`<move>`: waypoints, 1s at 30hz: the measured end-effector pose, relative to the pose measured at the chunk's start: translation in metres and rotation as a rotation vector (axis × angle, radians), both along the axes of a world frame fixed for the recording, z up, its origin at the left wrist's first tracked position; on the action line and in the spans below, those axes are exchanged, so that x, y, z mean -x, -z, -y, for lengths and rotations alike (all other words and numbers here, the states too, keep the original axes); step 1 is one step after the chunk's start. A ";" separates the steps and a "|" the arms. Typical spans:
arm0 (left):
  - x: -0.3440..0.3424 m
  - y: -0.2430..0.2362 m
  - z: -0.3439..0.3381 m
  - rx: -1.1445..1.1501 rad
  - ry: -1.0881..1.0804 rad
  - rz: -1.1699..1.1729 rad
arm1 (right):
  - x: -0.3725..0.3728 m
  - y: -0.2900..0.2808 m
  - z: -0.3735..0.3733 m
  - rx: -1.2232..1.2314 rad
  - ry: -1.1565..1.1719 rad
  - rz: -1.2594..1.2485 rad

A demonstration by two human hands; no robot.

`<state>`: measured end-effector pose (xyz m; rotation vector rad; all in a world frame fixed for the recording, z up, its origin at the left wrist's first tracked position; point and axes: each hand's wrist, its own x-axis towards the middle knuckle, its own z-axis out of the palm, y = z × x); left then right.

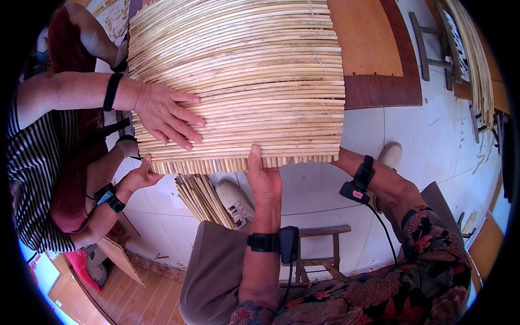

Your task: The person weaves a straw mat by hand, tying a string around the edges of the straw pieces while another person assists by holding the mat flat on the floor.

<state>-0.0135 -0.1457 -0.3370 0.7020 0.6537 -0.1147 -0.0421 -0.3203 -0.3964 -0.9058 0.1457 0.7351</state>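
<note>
A mat of pale cane sticks (238, 59), bound with thin cord, fills the upper middle. My left hand (262, 181) grips its front edge, thumb on top and fingers underneath. My right hand (338, 156) reaches under the mat's right front corner, its fingers hidden beneath it. A co-worker's hand (168, 116) lies spread on top of the mat at the left. The same person's other hand (146, 173) holds the lower left corner.
Wooden boards (379, 92) lie behind the mat. A bundle of sticks (195, 200) is on the tiled floor beside my shoe (233, 203). Small wooden stools (319, 230) and long canes (479, 92) are also in view. The co-worker (38, 168) sits at the left.
</note>
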 end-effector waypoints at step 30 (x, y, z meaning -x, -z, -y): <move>0.004 -0.019 -0.004 0.198 0.050 -0.010 | -0.003 -0.004 -0.003 -0.033 0.036 0.029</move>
